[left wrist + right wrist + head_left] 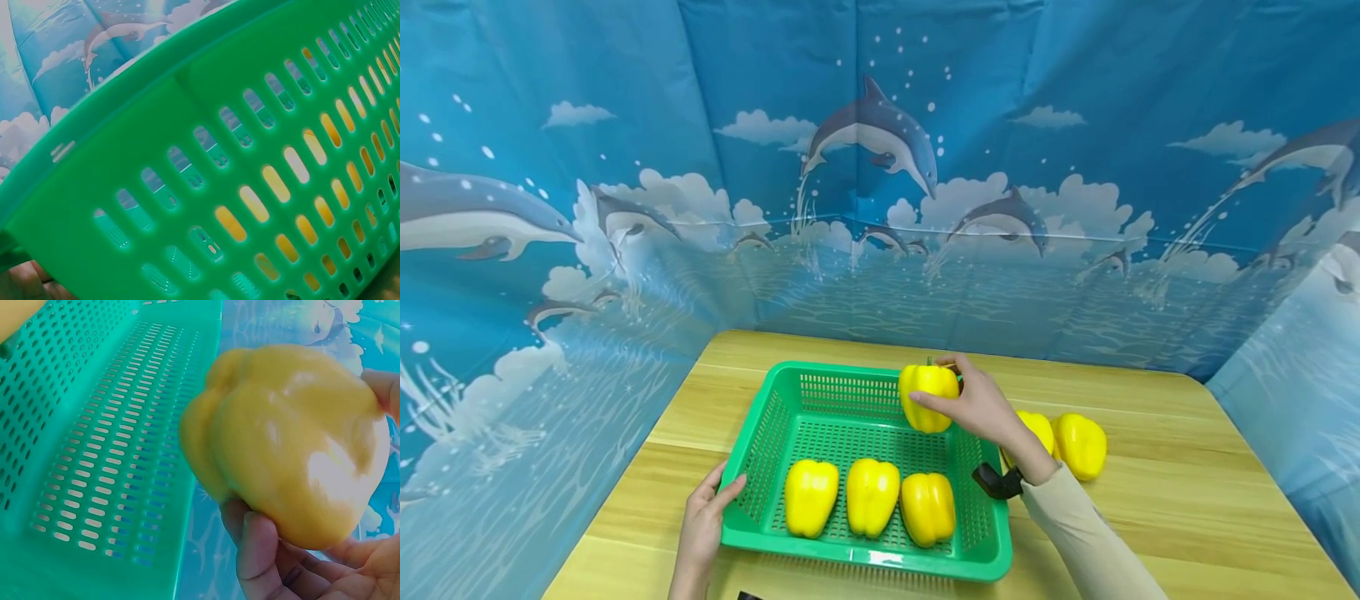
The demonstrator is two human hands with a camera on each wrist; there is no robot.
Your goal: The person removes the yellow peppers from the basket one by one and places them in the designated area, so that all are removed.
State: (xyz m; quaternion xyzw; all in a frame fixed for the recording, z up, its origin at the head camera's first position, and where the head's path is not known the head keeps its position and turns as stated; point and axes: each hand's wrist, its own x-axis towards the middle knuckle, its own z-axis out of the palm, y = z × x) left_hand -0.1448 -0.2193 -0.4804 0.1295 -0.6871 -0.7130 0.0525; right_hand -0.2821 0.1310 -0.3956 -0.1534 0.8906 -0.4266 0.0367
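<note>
A green plastic basket with slotted walls stands on the table. Three yellow bell peppers lie in a row along its near side, among them a left one, a middle one and a right one. Over the basket's far right part, my right hand holds another yellow bell pepper between thumb and fingers, its green stem upward; the right wrist view shows this pepper up close. At the basket's left rim my left hand grips the edge, thumb over the top.
Two more yellow bell peppers lie on the wooden table right of the basket; one shows whole, the other is partly behind the right forearm. A blue dolphin-print curtain surrounds the table at the back and sides.
</note>
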